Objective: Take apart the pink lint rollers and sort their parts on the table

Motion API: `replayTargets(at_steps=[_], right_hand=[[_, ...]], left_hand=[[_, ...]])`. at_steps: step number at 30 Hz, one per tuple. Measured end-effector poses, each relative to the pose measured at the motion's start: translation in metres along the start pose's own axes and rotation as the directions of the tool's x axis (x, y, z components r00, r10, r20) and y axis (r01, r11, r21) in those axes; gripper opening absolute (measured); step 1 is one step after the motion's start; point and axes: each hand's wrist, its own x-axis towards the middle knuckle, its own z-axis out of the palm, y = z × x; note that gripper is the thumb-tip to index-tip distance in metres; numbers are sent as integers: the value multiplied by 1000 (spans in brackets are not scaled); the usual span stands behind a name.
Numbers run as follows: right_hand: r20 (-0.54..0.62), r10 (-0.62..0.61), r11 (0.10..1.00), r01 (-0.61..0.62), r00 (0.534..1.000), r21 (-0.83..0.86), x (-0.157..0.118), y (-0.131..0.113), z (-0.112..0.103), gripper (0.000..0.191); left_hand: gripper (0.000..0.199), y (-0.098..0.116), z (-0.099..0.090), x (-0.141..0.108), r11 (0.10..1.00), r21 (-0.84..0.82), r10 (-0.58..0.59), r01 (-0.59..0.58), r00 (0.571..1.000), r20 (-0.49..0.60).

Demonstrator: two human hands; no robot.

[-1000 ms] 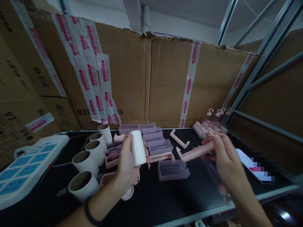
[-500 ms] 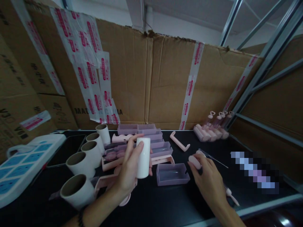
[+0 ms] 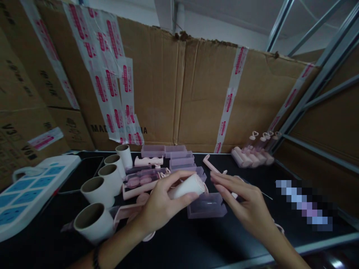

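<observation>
Tipped since 0.5 s ago: roll, from upright to lying almost level, closed pale end now facing R. Shifted R too, now seen just above back L corner of front tray; can't tell how high. Also moved: R hand, from pinching a pink disc R of front tray to fingers stretched out beside the roll's end.

L hand: curled firmly round roll, thumb on near side, fingers on far side, end sticking out past them. Located L of front tray. R hand: fingers almost straight & together, tips just R of roll's end, apart from it, gripping nothing visible; palm side hidden. Located R of front tray.

Behind front tray: purple trays, then carton w/ red-printed tape. Pink bracket also behind front tray, partly covered by R fingertips. L of front tray: pink bar, then row of upright white tubes, brown inside; farther L, power strip. Back R of front tray: pink rollers, nr carton.
</observation>
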Motion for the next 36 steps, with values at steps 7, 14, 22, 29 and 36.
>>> replayTargets(at_steps=[7,14,22,29,36], right_hand=[[173,-72,986,43,982,164,24,-27,-3,31],[248,-50,982,3,967,186,27,-31,-9,31],[327,75,971,-144,942,190,28,-32,-6,34],[471,17,963,-142,882,230,36,-32,-9,45],[507,-70,986,-18,859,166,31,-24,-11,53]], left_hand=[[40,4,-3,3,991,111,73,-79,995,63],[41,5,-4,0,981,169,82,-93,994,68],[41,8,-4,0,978,186,88,-99,994,66],[42,6,-3,-3,971,229,54,-70,996,77],[34,6,1,-4,968,247,16,-47,992,127]])
